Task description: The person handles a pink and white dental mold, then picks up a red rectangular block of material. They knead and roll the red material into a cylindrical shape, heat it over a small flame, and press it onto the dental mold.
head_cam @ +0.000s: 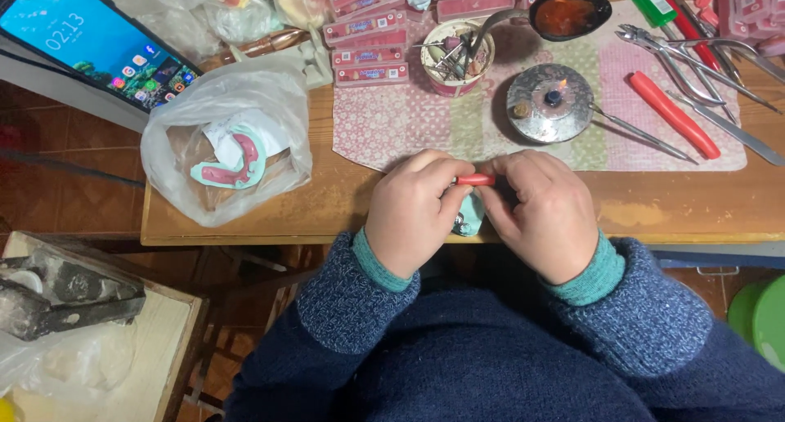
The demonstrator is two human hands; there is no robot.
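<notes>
My left hand (413, 213) and my right hand (540, 213) meet over the front edge of a wooden table (327, 209). Between their fingertips they pinch a small red strip (475, 179). Under it, held between both hands, is a pale green dental cast (469, 215), mostly hidden by my fingers. Both sleeves are dark blue knit with green cuffs.
A clear plastic bag (225, 148) with a green and pink dental cast lies at the left. On a patterned cloth (409, 119) stand a small lit metal burner (549, 103), a cup of tools (456, 58), a spoon of red wax (564, 15), pliers and a red-handled tool (675, 115). A phone (94, 42) leans at top left.
</notes>
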